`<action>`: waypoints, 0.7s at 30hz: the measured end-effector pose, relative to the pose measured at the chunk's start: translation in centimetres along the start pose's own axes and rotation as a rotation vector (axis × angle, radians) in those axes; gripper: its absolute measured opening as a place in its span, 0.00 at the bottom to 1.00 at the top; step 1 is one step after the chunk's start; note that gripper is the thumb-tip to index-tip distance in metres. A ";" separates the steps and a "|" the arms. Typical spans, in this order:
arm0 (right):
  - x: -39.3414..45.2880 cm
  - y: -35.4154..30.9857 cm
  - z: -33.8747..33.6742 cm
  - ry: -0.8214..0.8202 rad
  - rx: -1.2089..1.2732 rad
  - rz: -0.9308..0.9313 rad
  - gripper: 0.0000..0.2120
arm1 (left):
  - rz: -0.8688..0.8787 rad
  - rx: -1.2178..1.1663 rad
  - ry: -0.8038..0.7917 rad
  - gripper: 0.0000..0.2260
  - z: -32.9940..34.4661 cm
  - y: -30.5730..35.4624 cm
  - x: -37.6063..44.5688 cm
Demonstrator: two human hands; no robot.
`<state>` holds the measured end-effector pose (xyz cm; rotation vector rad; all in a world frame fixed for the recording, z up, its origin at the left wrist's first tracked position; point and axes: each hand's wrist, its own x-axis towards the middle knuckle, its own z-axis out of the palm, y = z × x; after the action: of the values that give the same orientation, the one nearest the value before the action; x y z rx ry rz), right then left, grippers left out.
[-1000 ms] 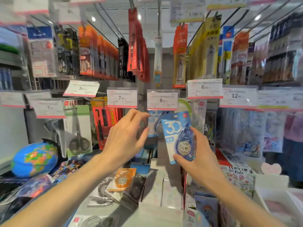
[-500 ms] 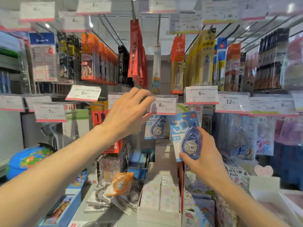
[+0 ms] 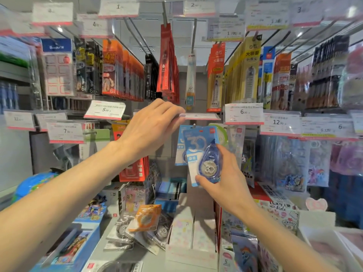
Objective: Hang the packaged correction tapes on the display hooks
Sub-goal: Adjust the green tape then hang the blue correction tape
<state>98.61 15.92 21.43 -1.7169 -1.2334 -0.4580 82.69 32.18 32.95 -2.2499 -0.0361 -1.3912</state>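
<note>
Correction tape pack (image 3: 202, 156): blue and white card printed with a big "30", clear blister over a dark blue round dispenser with a grey wheel; card tilted, top leaning left, bottom corner down by the right thumb; top edge sits right at the tip of a display hook (image 3: 194, 126), can't tell if the hole is on it; another blue pack (image 3: 179, 152) hangs just behind it on the same hook. Right hand (image 3: 225, 177) holds the pack from the right side; thumb across the lower front of the card, fingers curled behind the blister, closed firmly on it. Left hand (image 3: 149, 130) is up and to the left of the pack, not touching it; fingers nearly straight and together, tips on the left end of a price tag (image 3: 200, 116) that is tipped up almost flat above the hook; can't tell if it pinches the tag or just pushes it. Below, near the counter's (image 3: 137, 254) middle: an orange tape pack (image 3: 146, 217) lying on top of grey ones (image 3: 121, 230), left of a pale carton (image 3: 191, 228).
</note>
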 end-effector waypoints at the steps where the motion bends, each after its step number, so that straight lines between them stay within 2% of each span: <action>1: 0.3 -0.3 0.3 0.001 0.002 -0.002 0.41 | -0.009 -0.009 -0.007 0.14 0.0 0.0 0.0; 14: 2.2 -2.1 2.9 0.061 -0.062 0.088 0.43 | -0.076 -0.029 -0.058 0.16 0.1 -0.1 -0.2; 21: 3.0 -2.1 3.8 -0.009 -0.231 0.181 0.40 | -0.085 -0.051 -0.068 0.18 0.2 -0.2 -0.3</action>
<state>97.25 20.88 22.77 -2.0078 -1.0509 -0.4988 82.64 32.51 32.69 -2.3622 -0.1217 -1.3732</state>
